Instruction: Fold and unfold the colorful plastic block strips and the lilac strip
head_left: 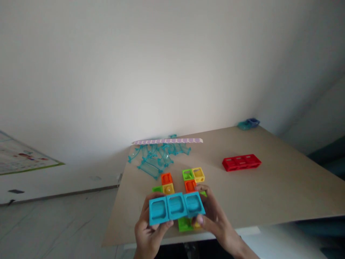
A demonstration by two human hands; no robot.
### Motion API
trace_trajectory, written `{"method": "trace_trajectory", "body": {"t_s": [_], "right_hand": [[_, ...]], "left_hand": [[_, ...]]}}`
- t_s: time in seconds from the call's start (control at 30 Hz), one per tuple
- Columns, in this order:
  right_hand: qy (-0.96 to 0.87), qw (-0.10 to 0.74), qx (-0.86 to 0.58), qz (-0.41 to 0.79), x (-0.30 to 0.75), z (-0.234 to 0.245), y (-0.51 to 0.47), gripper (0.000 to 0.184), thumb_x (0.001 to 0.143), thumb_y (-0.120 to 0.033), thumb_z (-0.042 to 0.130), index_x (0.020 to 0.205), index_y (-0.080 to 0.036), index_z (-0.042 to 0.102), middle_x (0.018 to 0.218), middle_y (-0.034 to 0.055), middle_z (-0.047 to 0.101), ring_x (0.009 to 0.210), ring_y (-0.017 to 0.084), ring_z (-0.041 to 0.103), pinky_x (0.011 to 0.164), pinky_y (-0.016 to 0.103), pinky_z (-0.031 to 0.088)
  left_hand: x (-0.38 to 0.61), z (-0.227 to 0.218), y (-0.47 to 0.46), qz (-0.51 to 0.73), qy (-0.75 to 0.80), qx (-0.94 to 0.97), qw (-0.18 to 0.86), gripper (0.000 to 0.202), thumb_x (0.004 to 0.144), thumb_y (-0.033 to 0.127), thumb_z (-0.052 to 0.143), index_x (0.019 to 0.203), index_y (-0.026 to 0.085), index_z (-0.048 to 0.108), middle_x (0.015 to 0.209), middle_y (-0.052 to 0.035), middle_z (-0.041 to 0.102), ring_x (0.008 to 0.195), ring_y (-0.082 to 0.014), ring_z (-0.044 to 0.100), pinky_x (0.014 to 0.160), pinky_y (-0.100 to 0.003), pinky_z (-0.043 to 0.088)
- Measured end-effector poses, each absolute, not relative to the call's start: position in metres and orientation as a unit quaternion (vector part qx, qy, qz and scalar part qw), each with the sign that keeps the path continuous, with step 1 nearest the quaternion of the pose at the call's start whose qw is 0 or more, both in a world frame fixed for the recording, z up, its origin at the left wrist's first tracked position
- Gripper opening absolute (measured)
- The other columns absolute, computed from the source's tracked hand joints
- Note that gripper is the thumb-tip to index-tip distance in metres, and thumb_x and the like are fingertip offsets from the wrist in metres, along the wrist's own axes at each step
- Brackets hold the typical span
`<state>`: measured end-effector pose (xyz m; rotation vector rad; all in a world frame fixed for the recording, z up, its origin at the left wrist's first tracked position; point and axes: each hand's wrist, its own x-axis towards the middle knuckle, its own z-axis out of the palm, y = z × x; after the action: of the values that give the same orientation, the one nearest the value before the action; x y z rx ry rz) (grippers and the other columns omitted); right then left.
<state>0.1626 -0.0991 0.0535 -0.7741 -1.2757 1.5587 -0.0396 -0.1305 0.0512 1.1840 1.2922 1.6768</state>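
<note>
A row of three joined light-blue block cubes [176, 206] is held up above the table's near edge, their hollow square faces turned toward me. My left hand [149, 230] grips the left end, thumb below and fingers behind. At the right end, my right hand [215, 219] pinches the row, its thumb at the lower corner. Behind and below the row lie orange [166, 178], yellow [198, 174] and green [188, 175] block cubes on the table, partly covered by the blue row and my hands. Another green block [185, 224] shows under the row.
Several clear teal curved track pieces [155, 162] lie at the back left, beside a long purple-and-white patterned strip [169, 141]. A red three-part block row [242, 162] rests on the right of the table [280, 190]. Teal and dark-blue pieces [249, 123] sit in the far corner against the wall.
</note>
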Motion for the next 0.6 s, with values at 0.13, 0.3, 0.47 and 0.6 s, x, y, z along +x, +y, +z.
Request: {"method": "trace_trajectory", "body": {"t_s": [0.13, 0.3, 0.47, 0.6], "right_hand": [[-0.686, 0.429, -0.328, 0.488, 0.173, 0.058, -0.100, 0.064, 0.077, -0.034, 0.076, 0.134, -0.029, 0.047, 0.136, 0.0123, 0.054, 0.127, 0.031, 0.050, 0.102, 0.043, 0.044], [-0.682, 0.430, -0.370, 0.461, 0.172, 0.060, -0.101, 0.053, 0.071, -0.041, 0.081, 0.117, -0.023, 0.063, 0.109, 0.0108, 0.069, 0.099, 0.029, 0.066, 0.080, 0.034, 0.055], [-0.719, 0.419, -0.369, 0.414, 0.172, 0.063, -0.100, 0.050, 0.072, -0.036, 0.079, 0.117, -0.024, 0.061, 0.106, 0.0099, 0.068, 0.097, 0.029, 0.066, 0.079, 0.033, 0.055], [-0.766, 0.392, -0.355, 0.366, 0.172, 0.063, -0.099, 0.048, 0.079, -0.023, 0.070, 0.125, -0.027, 0.055, 0.123, 0.0117, 0.058, 0.114, 0.028, 0.058, 0.093, 0.036, 0.051]], "left_hand": [[-0.041, 0.048, -0.131, 0.640, 0.480, 0.474, 0.367, 0.028, 0.060, 0.025, 0.084, 0.087, 0.019, 0.077, 0.113, -0.0119, 0.065, 0.103, -0.0307, 0.063, 0.088, -0.035, 0.053], [-0.046, 0.054, -0.132, 0.593, 0.465, 0.504, 0.422, 0.034, 0.059, 0.024, 0.084, 0.092, 0.017, 0.077, 0.111, -0.0143, 0.066, 0.092, -0.0302, 0.067, 0.075, -0.033, 0.057], [-0.040, 0.058, -0.133, 0.608, 0.462, 0.481, 0.430, 0.032, 0.060, 0.026, 0.084, 0.090, 0.018, 0.076, 0.114, -0.0147, 0.066, 0.098, -0.0321, 0.066, 0.079, -0.035, 0.057], [-0.028, 0.063, -0.132, 0.614, 0.453, 0.415, 0.495, 0.052, 0.061, 0.033, 0.084, 0.109, 0.020, 0.069, 0.109, -0.0140, 0.070, 0.092, -0.0299, 0.069, 0.080, -0.038, 0.057]]}}
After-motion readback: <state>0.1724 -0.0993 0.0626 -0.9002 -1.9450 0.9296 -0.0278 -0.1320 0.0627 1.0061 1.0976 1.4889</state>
